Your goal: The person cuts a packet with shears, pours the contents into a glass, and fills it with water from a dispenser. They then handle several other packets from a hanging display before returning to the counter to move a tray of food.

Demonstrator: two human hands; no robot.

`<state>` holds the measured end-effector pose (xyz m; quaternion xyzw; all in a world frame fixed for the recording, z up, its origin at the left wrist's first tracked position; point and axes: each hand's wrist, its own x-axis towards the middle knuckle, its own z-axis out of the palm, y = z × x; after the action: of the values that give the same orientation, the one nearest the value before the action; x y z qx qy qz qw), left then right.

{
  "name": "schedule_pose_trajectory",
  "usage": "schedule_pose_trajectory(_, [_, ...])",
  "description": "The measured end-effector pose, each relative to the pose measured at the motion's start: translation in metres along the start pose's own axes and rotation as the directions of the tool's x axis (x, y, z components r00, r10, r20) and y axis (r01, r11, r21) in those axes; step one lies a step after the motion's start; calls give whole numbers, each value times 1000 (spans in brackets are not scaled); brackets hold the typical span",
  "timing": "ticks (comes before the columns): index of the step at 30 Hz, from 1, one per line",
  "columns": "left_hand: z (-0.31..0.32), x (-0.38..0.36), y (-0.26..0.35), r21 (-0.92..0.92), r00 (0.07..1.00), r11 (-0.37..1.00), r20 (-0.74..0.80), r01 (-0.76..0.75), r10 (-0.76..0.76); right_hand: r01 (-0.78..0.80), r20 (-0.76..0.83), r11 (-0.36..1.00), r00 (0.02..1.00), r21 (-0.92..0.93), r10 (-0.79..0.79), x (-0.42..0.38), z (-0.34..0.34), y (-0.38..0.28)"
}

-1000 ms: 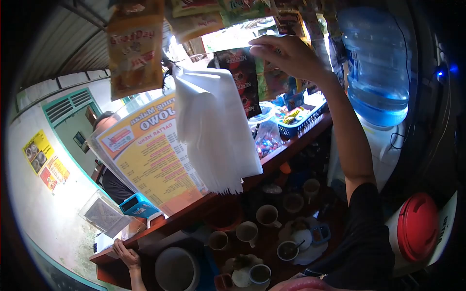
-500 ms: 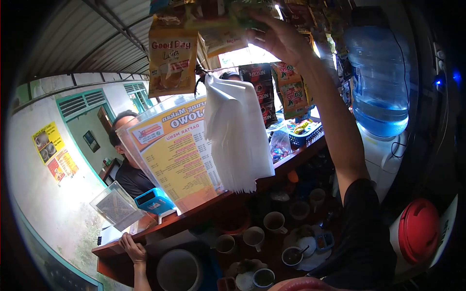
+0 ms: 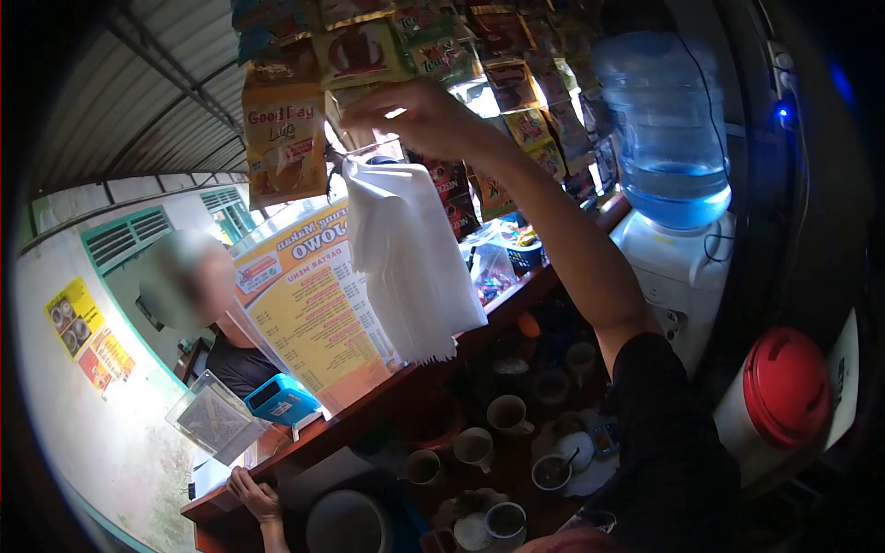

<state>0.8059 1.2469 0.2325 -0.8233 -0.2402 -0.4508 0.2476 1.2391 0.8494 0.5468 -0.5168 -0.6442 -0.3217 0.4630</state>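
My right hand (image 3: pixel 419 115) is raised among hanging strips of drink sachets. Its fingers are bent together just under a yellow-brown sachet (image 3: pixel 358 51), and what is between the fingertips is hidden. Left of it hangs an orange Good Day sachet (image 3: pixel 281 138). Below the hand, a bunch of white plastic bags (image 3: pixel 401 253) hangs from a tied knot. My left hand (image 3: pixel 255 495) grips the edge of the wooden counter (image 3: pixel 304 447) at lower left, fingers curled over it.
A menu board (image 3: pixel 313 313) and a blue box (image 3: pixel 281 398) stand on the counter, with a person (image 3: pixel 230 364) behind. Several cups (image 3: pixel 473 449) sit on a lower shelf. On the right are a water dispenser (image 3: pixel 664 267) and a red-lidded container (image 3: pixel 786 387).
My right hand has come down and left from the upper sachets, uncovering green ones. The view has shifted to the right. My left hand stays on the counter edge.
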Motion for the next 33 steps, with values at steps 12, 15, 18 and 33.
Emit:
schedule_pose_trajectory(12, [10,-4,-7,-74,999,997,-37,6,-9,-643,-573,765,645,-47,506,-59,-112,124])
schedule_pose_trajectory(15, [17,-6,-13,-53,996,998,-79,-37,33,-642,-411,760,724,-106,554,-57,-101,96])
schedule_pose_trajectory(18, [21,-12,-22,-25,997,998,-59,-49,48,-565,-346,820,791,-94,505,-61,-98,86])
schedule_pose_trajectory(33, [37,-29,-44,35,999,999,-38,-16,18,-432,-353,885,866,-174,354,-51,-173,198])
